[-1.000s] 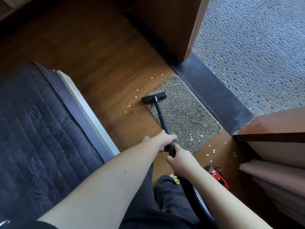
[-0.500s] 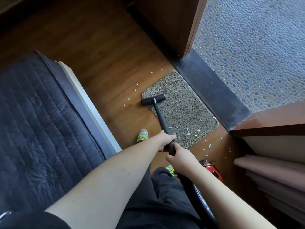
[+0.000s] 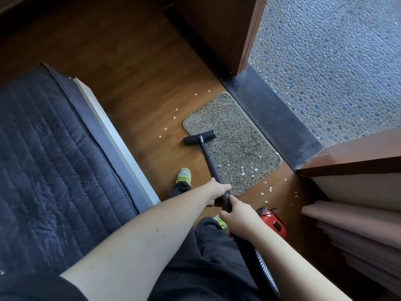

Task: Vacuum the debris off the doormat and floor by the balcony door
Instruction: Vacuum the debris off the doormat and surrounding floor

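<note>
Vacuum wand: being gripped by both hands, left hand ahead, right hand behind, fingers curled round it. Floor head: being held across the doormat's left edge, half on the wood floor. Far half of doormat: being left apparently clean. White debris: lying on the near end; more scattered on the floor either side. Task judged roughly half done. Red canister: standing near right.
</note>
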The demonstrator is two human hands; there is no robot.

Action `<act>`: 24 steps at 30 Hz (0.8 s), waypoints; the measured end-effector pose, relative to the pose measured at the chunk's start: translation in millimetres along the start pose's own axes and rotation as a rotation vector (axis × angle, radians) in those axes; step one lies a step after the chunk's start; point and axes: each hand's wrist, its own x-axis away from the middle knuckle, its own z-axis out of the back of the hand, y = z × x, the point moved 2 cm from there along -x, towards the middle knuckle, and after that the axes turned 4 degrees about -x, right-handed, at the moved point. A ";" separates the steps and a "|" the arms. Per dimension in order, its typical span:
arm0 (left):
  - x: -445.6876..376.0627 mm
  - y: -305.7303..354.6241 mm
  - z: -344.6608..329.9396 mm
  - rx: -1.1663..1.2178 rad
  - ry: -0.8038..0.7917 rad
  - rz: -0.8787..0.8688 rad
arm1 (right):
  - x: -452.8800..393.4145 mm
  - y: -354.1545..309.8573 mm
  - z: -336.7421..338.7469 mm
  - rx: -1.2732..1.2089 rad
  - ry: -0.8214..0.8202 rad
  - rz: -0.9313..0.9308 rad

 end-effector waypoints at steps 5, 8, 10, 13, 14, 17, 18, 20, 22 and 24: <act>15.1 -4.9 -1.6 0.004 0.005 -0.009 | 9.2 1.5 -1.9 0.008 -0.003 -0.003; 24.1 -10.6 0.2 0.017 0.027 -0.019 | 16.5 1.1 -7.3 0.018 -0.001 0.000; 31.4 -15.5 0.4 0.039 0.029 -0.028 | 21.0 1.7 -12.1 0.015 -0.005 0.006; 34.4 -24.6 1.6 0.068 0.031 -0.017 | 24.7 3.4 -18.0 0.024 -0.010 0.013; 35.4 -27.0 2.6 0.070 0.031 -0.018 | 25.2 4.4 -20.0 0.025 -0.011 0.014; 34.7 -34.3 4.7 0.091 0.026 -0.011 | 25.5 6.0 -26.2 0.022 -0.007 0.020; 33.9 -36.5 5.7 0.087 0.030 -0.005 | 25.7 5.7 -28.2 0.020 -0.004 0.024; 32.1 -39.4 9.7 0.084 0.050 -0.001 | 23.7 3.7 -31.2 0.019 -0.003 0.034; 34.0 -39.1 16.6 0.093 0.062 0.014 | 19.3 -0.1 -33.1 0.028 -0.016 0.045; 33.9 -38.2 25.6 0.115 0.073 0.035 | 13.9 -6.4 -34.0 0.037 -0.033 0.056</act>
